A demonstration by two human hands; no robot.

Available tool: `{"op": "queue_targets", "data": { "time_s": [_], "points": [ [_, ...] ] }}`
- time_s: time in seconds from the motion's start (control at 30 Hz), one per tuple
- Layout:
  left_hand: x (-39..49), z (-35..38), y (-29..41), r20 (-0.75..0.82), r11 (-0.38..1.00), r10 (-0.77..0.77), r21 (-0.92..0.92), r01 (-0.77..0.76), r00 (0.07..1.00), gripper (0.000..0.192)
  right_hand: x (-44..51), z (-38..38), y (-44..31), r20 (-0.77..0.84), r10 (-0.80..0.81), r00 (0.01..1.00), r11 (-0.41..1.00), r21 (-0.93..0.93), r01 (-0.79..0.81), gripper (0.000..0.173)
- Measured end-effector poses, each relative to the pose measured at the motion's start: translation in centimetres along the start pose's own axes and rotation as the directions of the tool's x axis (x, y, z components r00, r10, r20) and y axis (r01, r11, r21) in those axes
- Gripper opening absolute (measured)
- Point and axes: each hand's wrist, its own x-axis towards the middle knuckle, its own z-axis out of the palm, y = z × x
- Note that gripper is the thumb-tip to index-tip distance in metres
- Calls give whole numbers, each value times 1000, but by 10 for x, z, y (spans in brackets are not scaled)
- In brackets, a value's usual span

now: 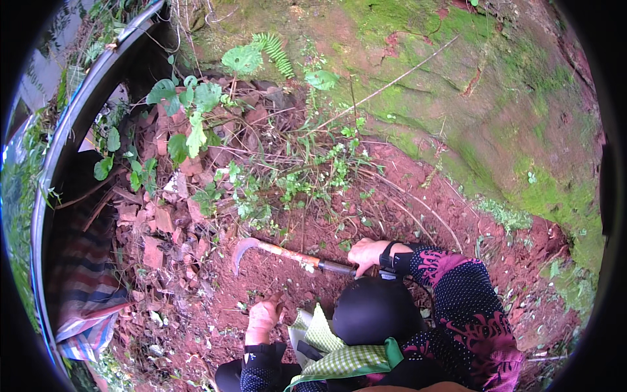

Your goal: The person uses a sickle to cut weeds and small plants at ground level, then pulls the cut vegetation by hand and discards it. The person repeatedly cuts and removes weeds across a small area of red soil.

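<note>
My right hand [368,256], with a dark band at the wrist, closes around the rear end of a sickle's handle. The sickle [294,255] points left, low over red soil, with a worn orange shaft, a black grip and a curved metal blade [241,250]. Below the blade, my left hand [264,313] hovers over or rests on the soil; which, I cannot tell. Its fingers are slightly bent, and nothing shows in them. A black rounded knee [377,308] and a green checked cloth [343,357] lie between my arms.
Small weeds [294,186] and dry stems grow ahead of the sickle. Broken brick rubble [161,220] lies at left, beside a striped woven sheet [88,294] under a curved metal rim [44,186]. A mossy rock face [465,108] rises at the top right; a thin stick [392,83] leans there.
</note>
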Motion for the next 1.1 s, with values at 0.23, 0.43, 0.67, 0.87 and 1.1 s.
{"op": "queue_targets", "data": {
  "time_s": [0.23, 0.43, 0.67, 0.87, 1.1],
  "points": [
    [-6, 1, 25, 65, 997, -11, 71, 6, 998, 34, 31, 13, -30, 29, 133, 991, 991, -15, -132, 47],
    [-9, -7, 30, -156, 994, 106, 21, -104, 982, 26, 49, 13, -29, 53, 145, 988, 951, 268, -154, 40],
    [-9, -29, 5, -453, 998, 61, 42, -47, 890, 17, -13, 10, 7, -122, 178, 977, 762, 645, -58, 44],
    [4, -51, -1, -585, 996, 29, -47, -70, 810, 19, -69, 20, -20, -369, 333, 868, 589, 800, 114, 42],
    [44, -115, 10, -605, 985, 172, 93, -146, 777, 19, -115, -21, -37, -540, 451, 711, 490, 815, 309, 43]
  ]
}}
